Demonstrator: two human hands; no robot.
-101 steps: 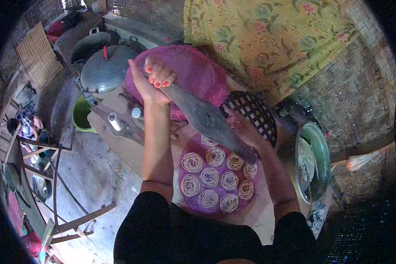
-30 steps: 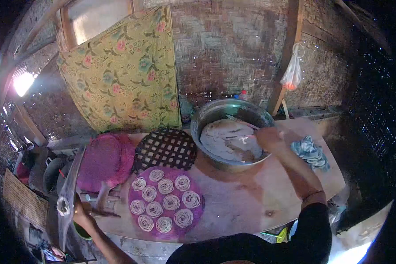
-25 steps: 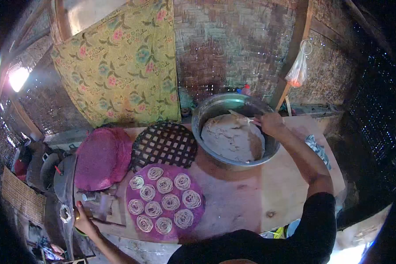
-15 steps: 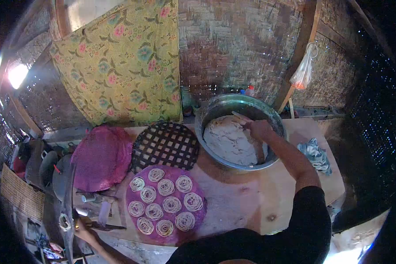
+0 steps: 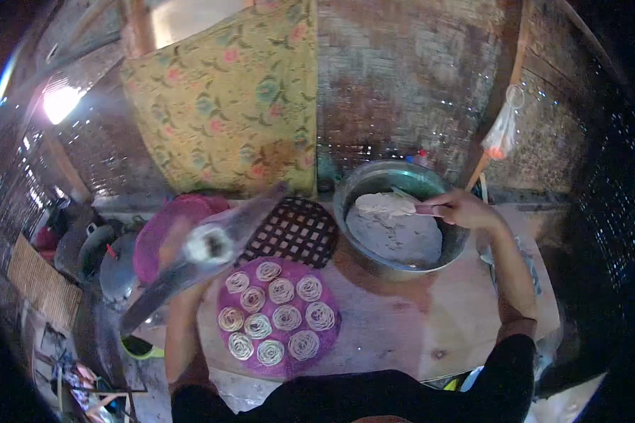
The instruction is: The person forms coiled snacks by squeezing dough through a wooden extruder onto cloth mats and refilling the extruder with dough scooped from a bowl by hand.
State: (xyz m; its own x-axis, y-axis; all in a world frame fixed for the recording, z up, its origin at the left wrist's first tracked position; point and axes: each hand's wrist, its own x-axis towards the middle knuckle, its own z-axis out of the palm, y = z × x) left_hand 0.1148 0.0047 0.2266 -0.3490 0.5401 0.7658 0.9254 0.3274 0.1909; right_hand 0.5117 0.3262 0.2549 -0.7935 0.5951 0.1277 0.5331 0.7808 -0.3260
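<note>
In the head view my left hand, smeared by motion, holds up a long dark bar with a round, white-smeared opening in its middle. The bar slants over the left side of the table, above the pink tray. My right hand is closed around the handle of a spatula, over the right rim of a large metal basin. A lump of pale dough sits on the spatula's far end. Below it, more whitish dough fills the basin's lower part.
Several coiled noodle nests lie on a round purple mat at the front. Behind it are a black lattice tray and a pink tray. A cloth lies right of the basin; dark pans stand left.
My left hand has lifted the bar from the table's left side up and rightward, tilting it. My right hand has drawn the spatula with dough up toward the basin's right rim. The view has shifted.
</note>
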